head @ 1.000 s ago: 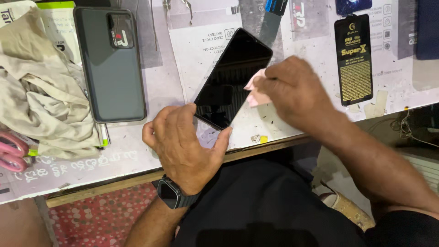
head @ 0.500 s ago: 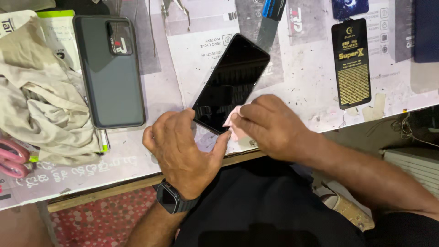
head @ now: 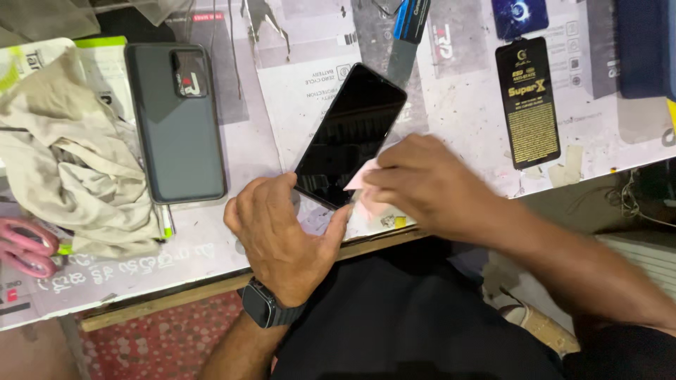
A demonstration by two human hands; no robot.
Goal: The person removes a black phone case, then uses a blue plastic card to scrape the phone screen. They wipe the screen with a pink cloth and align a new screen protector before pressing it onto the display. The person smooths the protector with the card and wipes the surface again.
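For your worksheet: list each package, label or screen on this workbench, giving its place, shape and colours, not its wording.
Phone screen: centre, dark, blank, tilted rectangle, between both hands.
Black packet: upper right, tall, narrow, with gold print.
Blue packet: above it, top edge, cut off.
Printed sheets: white and grey, covering the bench under the phone.

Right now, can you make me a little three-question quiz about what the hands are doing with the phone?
1. True or false: the left hand steadies the bottom corner of the black phone.
2. What does the right hand press on the screen?
A. a pink wipe
B. pink scissors
C. a beige rag
3. What lies on the worktable between the rag and the phone?

Key
1. True.
2. A.
3. A grey phone case, back side up.
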